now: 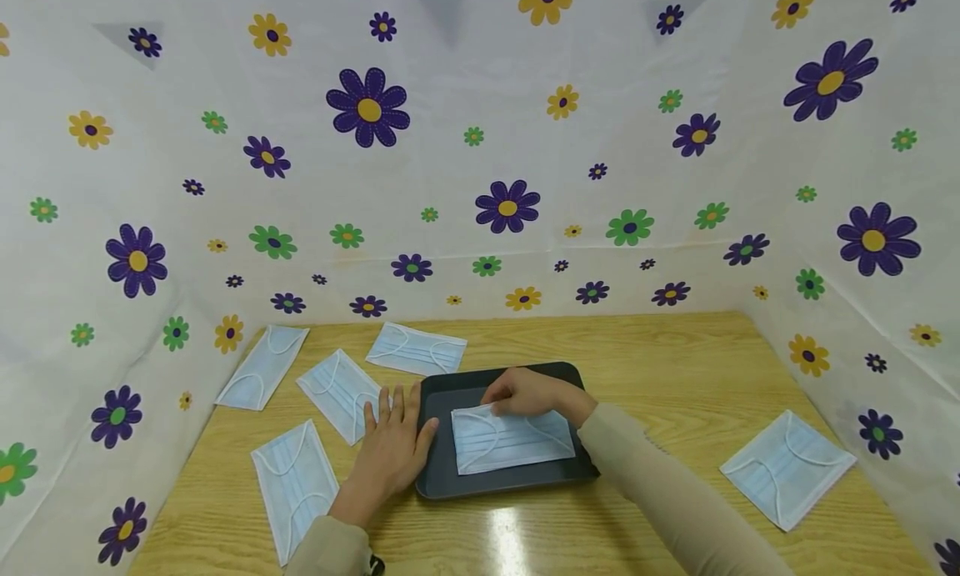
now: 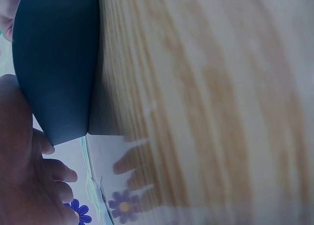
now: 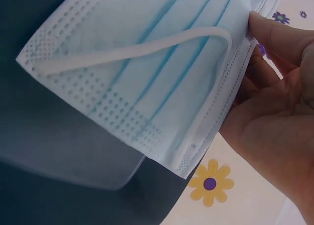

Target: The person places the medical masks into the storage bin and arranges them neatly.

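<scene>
A light blue disposable face mask (image 1: 513, 447) with white ear loops is over a dark grey tray (image 1: 517, 482). My right hand (image 1: 532, 391) pinches its upper edge between thumb and fingers. In the right wrist view, the mask (image 3: 147, 82) is tilted above the tray floor, held along one long edge by the hand (image 3: 279, 92). My left hand (image 1: 390, 451) lies at the tray's left side with its fingers straight and the thumb at the rim. The left wrist view shows that hand (image 2: 24, 161) beside the tray's outer wall (image 2: 59, 63).
Several more face masks lie on the wooden table: one at the far left (image 1: 262, 368), one behind the left hand (image 1: 337, 393), one behind the tray (image 1: 416, 348), one at the front left (image 1: 292, 484) and one at the right (image 1: 787, 468). Flower-printed white cloth (image 1: 450, 167) encloses the table.
</scene>
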Motion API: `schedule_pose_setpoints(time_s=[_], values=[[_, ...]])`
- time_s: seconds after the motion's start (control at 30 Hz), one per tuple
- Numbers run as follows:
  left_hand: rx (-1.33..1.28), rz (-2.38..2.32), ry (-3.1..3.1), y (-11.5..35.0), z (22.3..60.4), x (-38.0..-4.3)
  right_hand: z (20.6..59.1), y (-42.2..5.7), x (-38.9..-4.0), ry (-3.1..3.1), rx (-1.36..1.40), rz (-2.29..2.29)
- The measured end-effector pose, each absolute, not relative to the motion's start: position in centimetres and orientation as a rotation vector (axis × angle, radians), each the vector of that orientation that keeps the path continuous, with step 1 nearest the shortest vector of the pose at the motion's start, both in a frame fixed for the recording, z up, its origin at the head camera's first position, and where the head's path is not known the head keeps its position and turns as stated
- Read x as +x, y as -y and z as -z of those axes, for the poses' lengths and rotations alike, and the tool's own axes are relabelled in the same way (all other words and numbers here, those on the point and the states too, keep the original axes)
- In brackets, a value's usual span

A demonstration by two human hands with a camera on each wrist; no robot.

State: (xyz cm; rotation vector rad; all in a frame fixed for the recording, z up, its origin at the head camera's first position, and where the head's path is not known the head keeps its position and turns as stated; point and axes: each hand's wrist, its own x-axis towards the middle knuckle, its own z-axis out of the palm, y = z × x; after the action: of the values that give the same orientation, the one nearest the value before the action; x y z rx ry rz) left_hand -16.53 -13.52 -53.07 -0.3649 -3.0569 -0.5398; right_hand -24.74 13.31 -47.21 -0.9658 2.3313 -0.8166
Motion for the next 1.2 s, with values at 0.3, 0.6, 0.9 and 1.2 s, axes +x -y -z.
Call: schedule_pose_setpoints(time_s=[0.3, 0.6, 0.9, 1.2], values=[[-0.353, 0.558, 3.068, 13.4, 53.1, -16.6, 47.2, -12.7, -24.1, -2.412, -0.863, 0.808], [-0.355, 0.570, 3.063, 13.5, 53.0, -16.6, 47.4, -12.9, -24.1, -2.443, -0.826, 0.892], [-0.352, 0.575, 3.071, 13.5, 53.2, -16.6, 47.5, -13.3, -24.0, -2.515, -0.836, 0.850], [-0.354, 0.585, 3.072, 13.5, 53.1, -16.5, 47.5, -14.6, -23.7, -2.658, -0.764, 0.574]])
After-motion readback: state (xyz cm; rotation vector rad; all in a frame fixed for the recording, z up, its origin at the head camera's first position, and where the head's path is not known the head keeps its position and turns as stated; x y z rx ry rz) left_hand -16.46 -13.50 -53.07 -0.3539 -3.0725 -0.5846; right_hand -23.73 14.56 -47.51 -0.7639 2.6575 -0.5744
